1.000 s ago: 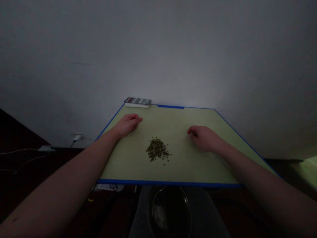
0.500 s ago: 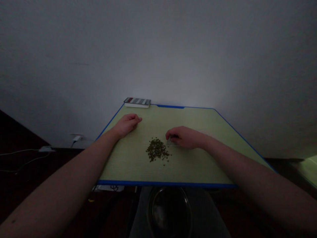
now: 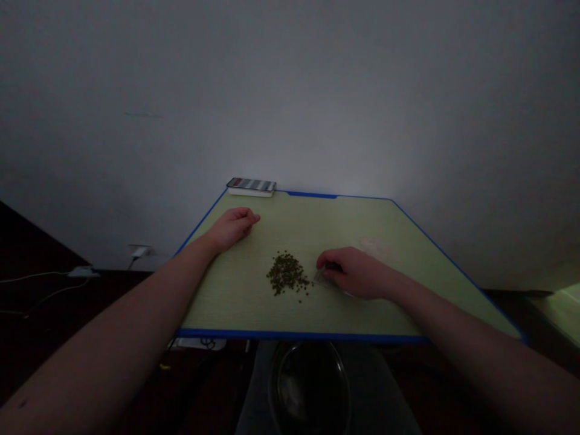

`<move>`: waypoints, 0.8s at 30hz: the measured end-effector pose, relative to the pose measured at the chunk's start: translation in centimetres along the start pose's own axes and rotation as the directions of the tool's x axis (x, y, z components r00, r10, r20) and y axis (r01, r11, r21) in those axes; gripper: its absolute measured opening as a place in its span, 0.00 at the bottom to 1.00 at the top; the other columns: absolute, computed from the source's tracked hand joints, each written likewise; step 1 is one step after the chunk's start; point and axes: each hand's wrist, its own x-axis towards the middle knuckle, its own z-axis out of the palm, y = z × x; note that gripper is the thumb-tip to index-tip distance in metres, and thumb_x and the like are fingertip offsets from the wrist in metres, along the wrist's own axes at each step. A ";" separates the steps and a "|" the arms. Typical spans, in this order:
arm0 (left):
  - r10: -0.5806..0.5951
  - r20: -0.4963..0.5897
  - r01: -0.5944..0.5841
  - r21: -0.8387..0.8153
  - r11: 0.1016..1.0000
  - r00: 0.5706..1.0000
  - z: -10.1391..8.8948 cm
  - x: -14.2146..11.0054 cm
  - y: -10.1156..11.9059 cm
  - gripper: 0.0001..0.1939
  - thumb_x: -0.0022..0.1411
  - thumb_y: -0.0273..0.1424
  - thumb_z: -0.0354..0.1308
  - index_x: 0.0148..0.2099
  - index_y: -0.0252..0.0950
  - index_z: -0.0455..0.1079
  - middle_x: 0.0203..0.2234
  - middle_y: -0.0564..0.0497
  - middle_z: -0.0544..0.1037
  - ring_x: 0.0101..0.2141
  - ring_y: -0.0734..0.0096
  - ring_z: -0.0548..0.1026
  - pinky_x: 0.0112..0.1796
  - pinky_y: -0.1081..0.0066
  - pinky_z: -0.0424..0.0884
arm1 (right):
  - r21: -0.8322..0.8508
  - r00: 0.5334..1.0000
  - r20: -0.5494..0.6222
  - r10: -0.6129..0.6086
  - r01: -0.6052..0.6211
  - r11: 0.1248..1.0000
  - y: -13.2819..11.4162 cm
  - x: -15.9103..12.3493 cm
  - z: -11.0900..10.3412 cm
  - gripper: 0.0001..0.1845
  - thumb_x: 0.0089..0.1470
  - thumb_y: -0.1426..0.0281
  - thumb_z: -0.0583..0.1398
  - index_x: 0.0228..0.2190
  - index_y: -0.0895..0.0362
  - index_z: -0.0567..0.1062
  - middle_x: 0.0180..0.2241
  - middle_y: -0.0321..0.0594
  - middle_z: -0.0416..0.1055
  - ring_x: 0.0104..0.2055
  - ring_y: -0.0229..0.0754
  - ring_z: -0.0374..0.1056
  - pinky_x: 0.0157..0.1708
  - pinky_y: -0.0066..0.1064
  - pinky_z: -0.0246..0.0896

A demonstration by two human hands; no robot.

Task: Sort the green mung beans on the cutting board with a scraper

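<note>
A loose heap of small greenish-brown grains, perhaps beans [image 3: 286,275], lies on the pale green tabletop [image 3: 254,311], with a few strays at its right side. Just right of the heap, my right hand [image 3: 351,272] is closed on a clear plastic piece [image 3: 321,278]. Its near edge touches or almost touches the tabletop, and most of it is hidden under my fingers. My left hand [image 3: 233,228] rests on the table's left side, up and left of the heap, with its fingers curled in and nothing visible in them.
A phone [image 3: 252,183] lies on a white box [image 3: 251,193] at the table's far left corner, against the wall. A faint pale patch [image 3: 375,246] shows beyond my right wrist. Below the front edge, a dark round glossy vessel [image 3: 310,386] sits between my legs. A charger [image 3: 139,251] is plugged in at left.
My right hand has moved right and toward me with the clear piece, away from the heap. The pale patch behind it now shows. My left hand has stayed still.
</note>
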 end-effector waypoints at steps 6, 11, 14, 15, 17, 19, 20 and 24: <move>-0.004 -0.003 0.004 0.000 1.000 1.000 -0.1 0.1 -0.2 0.15 0.51 0.39 0.56 0.22 0.36 0.57 0.11 0.60 0.56 0.13 0.83 0.53 0.16 0.75 0.47 | 0.027 1.000 -0.030 0.009 -0.008 1.000 -0.6 0.3 0.5 0.11 0.51 0.72 0.54 0.36 0.57 0.73 0.28 0.39 0.72 0.27 0.37 0.64 0.28 0.27 0.54; -0.001 -0.003 0.001 0.019 1.000 1.000 0.0 0.0 -0.1 0.16 0.52 0.39 0.56 0.22 0.36 0.56 0.11 0.60 0.56 0.13 0.83 0.53 0.16 0.75 0.47 | 0.016 0.997 -0.073 0.023 -0.022 1.000 -1.5 0.4 0.8 0.13 0.50 0.74 0.53 0.37 0.57 0.73 0.27 0.39 0.73 0.27 0.37 0.64 0.28 0.27 0.54; -0.002 -0.009 0.002 0.032 0.999 1.000 0.0 0.0 0.1 0.15 0.51 0.39 0.56 0.22 0.36 0.57 0.11 0.60 0.57 0.13 0.82 0.54 0.16 0.75 0.47 | -0.011 0.992 -0.107 0.073 -0.075 0.997 -1.7 0.3 0.8 0.13 0.49 0.75 0.53 0.36 0.58 0.74 0.27 0.39 0.73 0.26 0.37 0.64 0.27 0.27 0.53; -0.002 -0.011 0.002 0.027 1.000 1.000 0.1 -0.1 0.2 0.15 0.51 0.39 0.56 0.22 0.36 0.57 0.11 0.60 0.57 0.13 0.82 0.54 0.16 0.75 0.46 | -0.018 0.990 -0.115 0.085 -0.088 0.996 -1.6 0.2 0.7 0.13 0.49 0.74 0.53 0.36 0.58 0.74 0.27 0.40 0.73 0.26 0.37 0.64 0.27 0.27 0.53; 0.001 -0.013 0.000 0.006 1.000 1.000 0.1 -0.1 0.2 0.15 0.51 0.39 0.56 0.22 0.36 0.57 0.10 0.60 0.57 0.13 0.83 0.53 0.16 0.75 0.46 | -0.027 0.986 -0.126 0.106 -0.111 0.993 -1.2 0.1 0.7 0.13 0.49 0.74 0.53 0.36 0.58 0.74 0.27 0.40 0.73 0.26 0.37 0.64 0.27 0.27 0.53; 0.006 -0.011 -0.006 -0.005 1.000 1.000 0.1 -0.1 0.2 0.15 0.51 0.39 0.56 0.22 0.36 0.56 0.10 0.60 0.56 0.13 0.83 0.53 0.16 0.75 0.46 | -0.035 0.982 -0.133 0.138 -0.143 0.989 -0.7 -0.1 0.5 0.13 0.49 0.73 0.53 0.36 0.58 0.74 0.27 0.40 0.73 0.26 0.37 0.64 0.26 0.28 0.53; 0.010 -0.010 -0.010 -0.004 1.000 1.000 0.1 -0.1 0.1 0.15 0.51 0.39 0.56 0.22 0.36 0.57 0.11 0.60 0.56 0.13 0.83 0.53 0.16 0.75 0.46 | -0.040 0.979 -0.135 0.153 -0.160 0.986 -0.5 -0.1 0.5 0.12 0.49 0.73 0.53 0.36 0.57 0.74 0.27 0.40 0.73 0.26 0.37 0.64 0.26 0.28 0.52; 0.015 -0.010 -0.015 0.008 1.000 1.000 0.0 0.0 0.0 0.15 0.51 0.39 0.56 0.22 0.36 0.57 0.11 0.60 0.57 0.13 0.83 0.53 0.16 0.75 0.47 | -0.036 0.974 -0.143 0.176 -0.183 0.982 0.1 -0.3 0.3 0.12 0.49 0.73 0.53 0.36 0.57 0.73 0.26 0.39 0.72 0.26 0.37 0.64 0.26 0.28 0.52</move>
